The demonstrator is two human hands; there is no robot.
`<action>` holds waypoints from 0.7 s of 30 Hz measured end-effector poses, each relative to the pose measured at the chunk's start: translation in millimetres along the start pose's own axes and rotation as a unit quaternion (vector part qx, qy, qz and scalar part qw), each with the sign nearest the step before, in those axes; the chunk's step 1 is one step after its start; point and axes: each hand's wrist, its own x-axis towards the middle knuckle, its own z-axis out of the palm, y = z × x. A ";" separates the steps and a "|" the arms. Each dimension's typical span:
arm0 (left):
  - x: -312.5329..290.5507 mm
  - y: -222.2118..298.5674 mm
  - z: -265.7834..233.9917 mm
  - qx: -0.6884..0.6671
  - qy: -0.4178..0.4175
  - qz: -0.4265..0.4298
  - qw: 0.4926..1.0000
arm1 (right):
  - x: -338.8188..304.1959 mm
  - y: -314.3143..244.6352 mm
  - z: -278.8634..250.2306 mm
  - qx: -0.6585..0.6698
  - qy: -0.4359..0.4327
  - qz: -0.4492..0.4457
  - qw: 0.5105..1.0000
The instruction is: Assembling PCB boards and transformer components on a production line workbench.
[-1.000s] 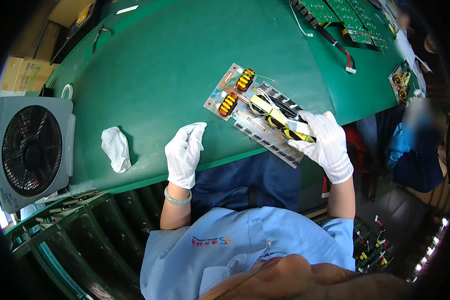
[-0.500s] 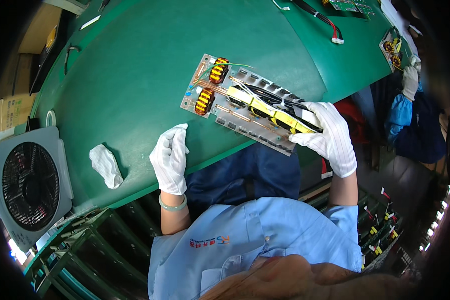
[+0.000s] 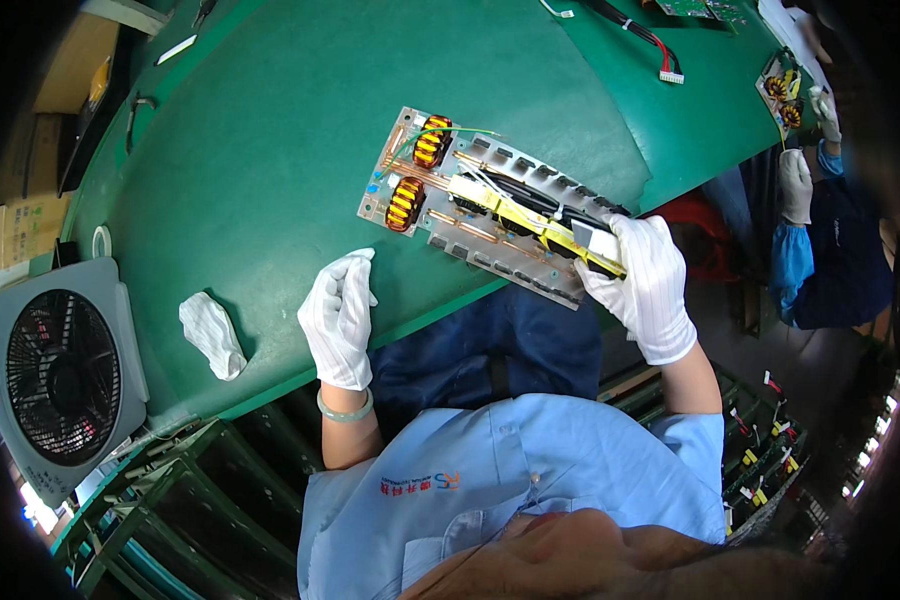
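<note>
A circuit board assembly [image 3: 452,243] lies slantwise across the front part of the green table, its right end reaching past the table edge. Two copper-wound toroid coils [image 3: 404,204] sit at its left end, with a thin green wire over them. Yellow-taped parts [image 3: 515,212] and a bundle of black and white wires [image 3: 540,197] run along its middle. My white-gloved right hand [image 3: 650,285] grips the right end, fingers around the board's end and the wire bundle; the fingertips are partly hidden. My gloved left hand [image 3: 337,318] rests at the table's front edge, loosely curled with nothing visible in it.
A crumpled white glove [image 3: 212,335] lies on the green table [image 3: 270,150] near a grey fan [image 3: 62,370]. Far right, a cable with a white connector [image 3: 671,76] lies on the table. A co-worker's gloved hands [image 3: 796,187] are beside another board [image 3: 782,92]. Green racks [image 3: 195,500] stand below.
My right hand has moved slightly left and closed more around the board's end and wires. The board has shifted slightly. A co-worker's second gloved hand now shows at the right.
</note>
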 end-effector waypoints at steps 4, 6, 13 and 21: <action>0.2 -0.3 -1.6 -0.001 -0.007 -0.021 1.000 | -6.6 -12.9 -3.8 -0.016 0.027 -0.001 0.999; 0.7 -0.9 -0.6 -0.012 -0.007 -0.015 1.000 | -9.8 -20.9 -12.5 -0.028 0.014 -0.006 0.999; -2.3 -5.0 -6.5 -0.056 -0.015 -0.049 0.997 | -24.3 -28.1 -16.3 -0.068 0.043 -0.084 0.993; -2.6 -4.6 -3.7 -0.070 -0.014 -0.056 0.996 | -27.9 -26.7 -5.8 -0.046 0.075 -0.063 0.994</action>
